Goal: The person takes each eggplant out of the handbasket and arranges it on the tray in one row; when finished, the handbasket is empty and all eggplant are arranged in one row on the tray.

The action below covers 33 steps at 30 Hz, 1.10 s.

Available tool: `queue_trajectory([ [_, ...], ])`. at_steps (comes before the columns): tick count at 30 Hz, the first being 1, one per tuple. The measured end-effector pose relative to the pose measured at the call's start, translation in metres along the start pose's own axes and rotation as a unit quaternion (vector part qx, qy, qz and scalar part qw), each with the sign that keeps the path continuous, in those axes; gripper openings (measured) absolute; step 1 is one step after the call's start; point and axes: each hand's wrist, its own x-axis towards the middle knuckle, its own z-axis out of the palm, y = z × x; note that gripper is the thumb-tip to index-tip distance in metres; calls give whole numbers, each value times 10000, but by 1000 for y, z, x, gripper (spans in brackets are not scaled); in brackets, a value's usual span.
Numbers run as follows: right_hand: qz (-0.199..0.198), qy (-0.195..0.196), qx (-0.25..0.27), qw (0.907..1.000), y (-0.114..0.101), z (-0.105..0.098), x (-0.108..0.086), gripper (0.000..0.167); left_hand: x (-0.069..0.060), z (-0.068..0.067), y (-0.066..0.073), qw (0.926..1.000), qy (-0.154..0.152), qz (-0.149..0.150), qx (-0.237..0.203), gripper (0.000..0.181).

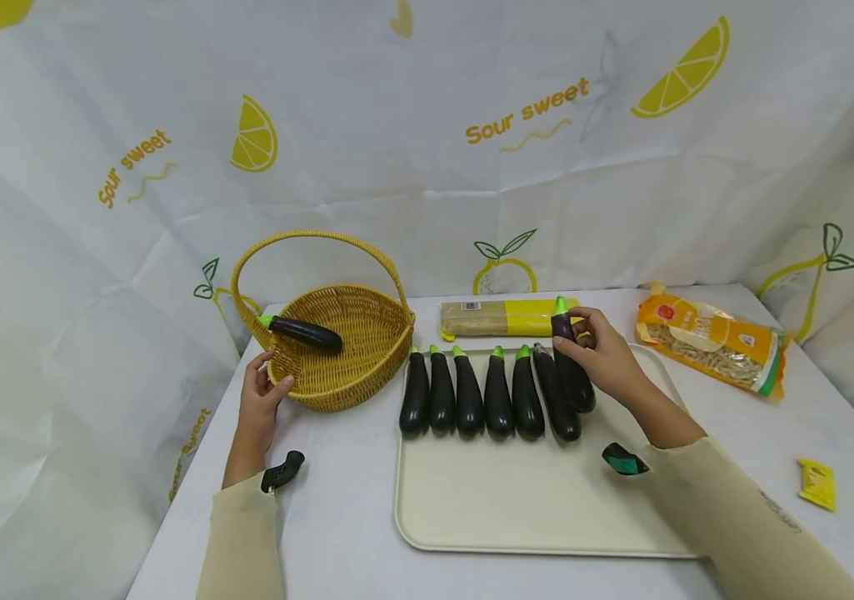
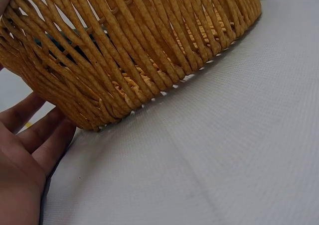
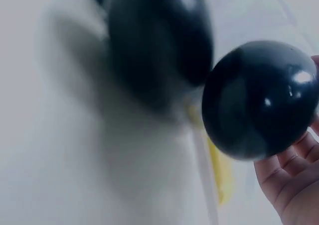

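My right hand (image 1: 601,354) grips a dark eggplant (image 1: 576,379) near its green stem end, at the right end of a row of eggplants (image 1: 469,400) on the beige tray (image 1: 509,500). The glossy round end of that held eggplant (image 3: 259,100) fills the right wrist view's right side. On the left, my left hand (image 1: 260,400) holds the side of a wicker basket (image 1: 352,379), thumb at the rim and fingers against the outer wall. One eggplant (image 1: 307,333) lies inside the basket, its green end by the handle. In the left wrist view, fingers (image 2: 52,130) touch the woven wall (image 2: 124,51).
Behind the tray lies a yellow and clear pack of noodles (image 1: 475,318). An orange bag (image 1: 715,337) sits at the back right, and a small yellow packet (image 1: 816,485) near the right edge. A printed white curtain (image 1: 427,167) closes off the back.
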Motion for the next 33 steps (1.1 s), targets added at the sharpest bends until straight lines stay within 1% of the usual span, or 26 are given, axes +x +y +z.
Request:
queue_trajectory([
  [3,178,-24,-102,9998,12,-5,-7,63,-5,3,8,10000,-27,7,25,62],
  [5,330,-101,-121,9993,21,-6,-11,63,-6,4,10,10000,-16,2,46,61],
  [7,506,-204,-133,9984,29,-7,-12,64,-4,2,8,10000,8,-36,56,61],
  [10,674,-385,-228,9967,38,-5,-11,64,0,-2,2,9999,59,-104,27,61],
  [14,823,-517,-639,9932,44,-1,-7,63,2,-4,-2,9999,87,-146,12,62],
  [18,928,-585,-1099,9879,43,3,-5,66,-2,0,4,9999,31,-96,40,62],
  [23,903,-594,-1547,9820,40,6,-4,67,-9,7,17,9999,-25,-45,117,62],
  [26,847,-607,-1652,9808,39,5,-4,68,-11,9,20,9999,-4,-77,138,62],
  [29,782,-598,-1751,9796,39,1,-3,68,-10,9,18,9998,33,-131,144,61],
  [33,638,-485,-1837,9797,34,-6,2,64,-3,3,7,9998,64,-144,85,61],
])
